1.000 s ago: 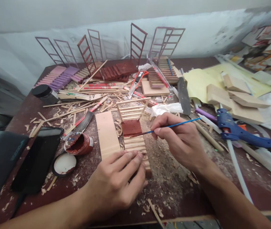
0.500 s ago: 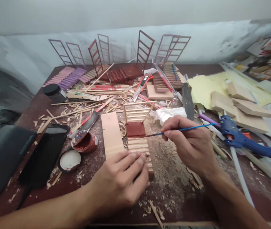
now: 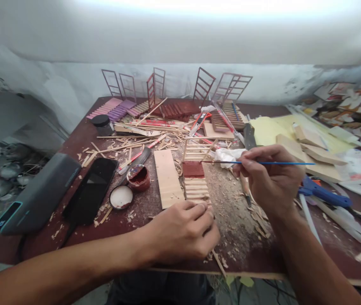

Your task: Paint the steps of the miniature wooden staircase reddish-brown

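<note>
A miniature wooden staircase [image 3: 197, 189] lies on the table, its pale steps running toward me. Red-brown paint covers its flat landing [image 3: 193, 169], and a bare stick railing [image 3: 199, 147] stands at the far end. My left hand [image 3: 186, 231] is closed over the near end of the staircase, hiding the lowest steps. Pinched in my right hand [image 3: 271, 178] is a thin blue paintbrush [image 3: 288, 163], its tip at the landing's far right corner, by the railing's foot. To the left are an uncapped jar of red-brown paint [image 3: 139, 181] and its white-lined lid [image 3: 121, 197].
A pale wood strip [image 3: 168, 178] lies beside the staircase. Painted miniature staircases [image 3: 180, 109] with railings stand at the back among sticks and a utility knife [image 3: 198, 123]. A phone [image 3: 91, 190] is on the left; a blue glue gun [image 3: 326, 192] and wood blocks [image 3: 318, 154] are right.
The view has tilted up and drawn back. The brush tip has moved from the landing's near right side to its far right corner. My left hand stays on the staircase.
</note>
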Demonstrator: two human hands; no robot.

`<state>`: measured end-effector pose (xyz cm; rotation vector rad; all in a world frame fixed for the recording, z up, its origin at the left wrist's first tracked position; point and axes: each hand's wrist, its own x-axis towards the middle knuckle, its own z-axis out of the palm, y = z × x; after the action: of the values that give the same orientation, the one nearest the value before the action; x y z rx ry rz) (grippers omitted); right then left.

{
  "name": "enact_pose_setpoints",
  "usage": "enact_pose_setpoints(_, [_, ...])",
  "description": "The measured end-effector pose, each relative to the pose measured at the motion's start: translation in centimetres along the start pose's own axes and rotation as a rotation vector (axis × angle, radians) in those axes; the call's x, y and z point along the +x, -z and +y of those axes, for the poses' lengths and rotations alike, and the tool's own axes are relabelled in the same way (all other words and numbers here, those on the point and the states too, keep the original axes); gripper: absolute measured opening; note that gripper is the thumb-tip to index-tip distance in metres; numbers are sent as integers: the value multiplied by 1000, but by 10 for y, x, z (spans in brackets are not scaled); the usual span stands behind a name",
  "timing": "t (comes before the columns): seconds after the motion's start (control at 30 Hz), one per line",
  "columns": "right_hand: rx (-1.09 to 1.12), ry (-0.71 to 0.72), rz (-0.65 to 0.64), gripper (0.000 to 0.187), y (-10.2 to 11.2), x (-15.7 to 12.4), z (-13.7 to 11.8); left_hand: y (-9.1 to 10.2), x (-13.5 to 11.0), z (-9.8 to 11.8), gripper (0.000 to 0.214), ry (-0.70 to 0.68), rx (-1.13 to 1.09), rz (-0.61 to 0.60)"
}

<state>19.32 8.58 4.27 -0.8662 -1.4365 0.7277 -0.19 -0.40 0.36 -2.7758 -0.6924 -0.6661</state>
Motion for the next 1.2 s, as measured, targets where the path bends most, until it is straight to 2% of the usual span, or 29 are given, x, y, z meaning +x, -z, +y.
enact_pose_setpoints(0.13, [-3,26,-134,13,-22,-6,-16,0,1,-2,16,-27,19,-17])
enact_pose_setpoints(0.37, [-118,-14,-450,7,-78,-7,-52,-3,0,-1,9,-32,-10,-30])
enact_pose_setpoints(0.6, [-428,143,-699,5,-128,1,-51,-15,0,-3,9,-14,-55,-18])
enact_pose_setpoints(0.77, [-492,111,-802,12,-145,-2,-42,-17,0,-7,11,-47,-70,-13])
enact_pose_setpoints(0.87, [-456,98,-763,16,-143,-1,-44,-13,-1,-6,9,-44,-67,-13])
enact_pose_setpoints(0.97, [-318,43,-656,18,-127,5,-55,-8,-1,-5,5,-22,-54,-15])
enact_pose_setpoints(1.03, [-186,-16,-558,20,-110,10,-63,-5,-1,-3,5,-16,-46,-15])
enact_pose_setpoints(1.1, [-89,-11,-410,21,-89,15,-64,-3,-1,-2,7,-18,-41,-13])
enact_pose_setpoints(1.2, [19,30,-201,23,-55,21,-51,-3,-2,-2,9,-17,-32,-7])
